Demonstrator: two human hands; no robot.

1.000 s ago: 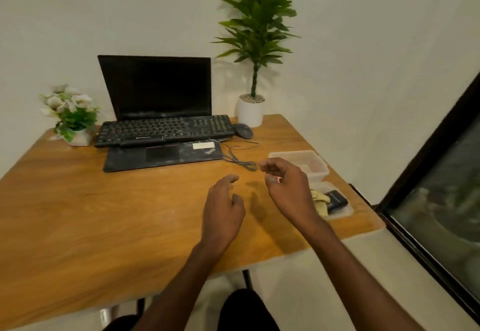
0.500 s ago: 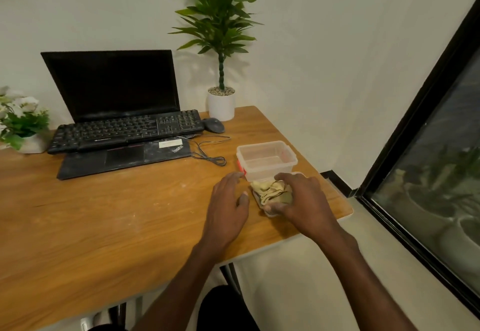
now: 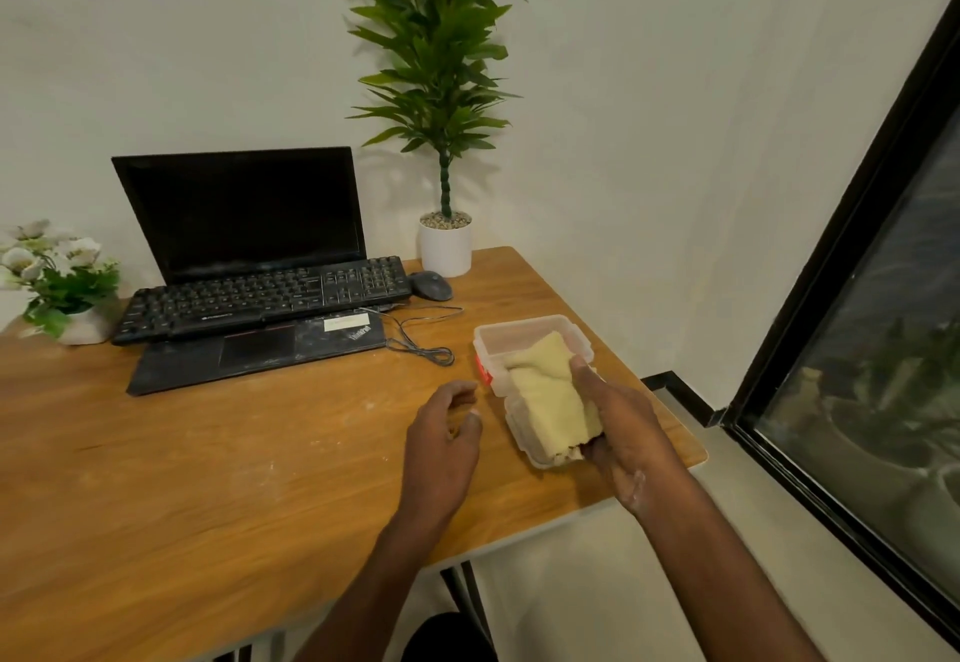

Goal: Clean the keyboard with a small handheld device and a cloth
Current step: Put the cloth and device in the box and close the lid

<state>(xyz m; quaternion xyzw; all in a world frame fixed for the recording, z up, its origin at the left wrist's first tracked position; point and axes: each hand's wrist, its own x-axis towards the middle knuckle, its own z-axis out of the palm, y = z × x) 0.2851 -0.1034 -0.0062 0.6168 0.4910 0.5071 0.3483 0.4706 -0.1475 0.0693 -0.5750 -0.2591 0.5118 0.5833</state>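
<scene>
A black keyboard (image 3: 260,295) lies across an open black laptop (image 3: 239,214) at the back left of the wooden table (image 3: 208,453). My right hand (image 3: 618,417) grips a pale yellow cloth (image 3: 550,391), lifted over the clear plastic box (image 3: 509,339) and its lid (image 3: 519,427) near the table's right edge. To the left of the box, my left hand (image 3: 441,443) hovers above the table, fingers loosely curled, holding nothing. The small handheld device is hidden from view.
A black mouse (image 3: 431,285) with a coiled cable (image 3: 426,344) sits right of the keyboard. A tall potted plant (image 3: 444,240) stands at the back, a flower pot (image 3: 62,287) at the far left. A dark window frame (image 3: 831,271) runs along the right.
My right hand reached onto the lid, took hold of the yellow cloth and raised it, unfolding it. My left hand followed to the right, toward the box. The view swung right.
</scene>
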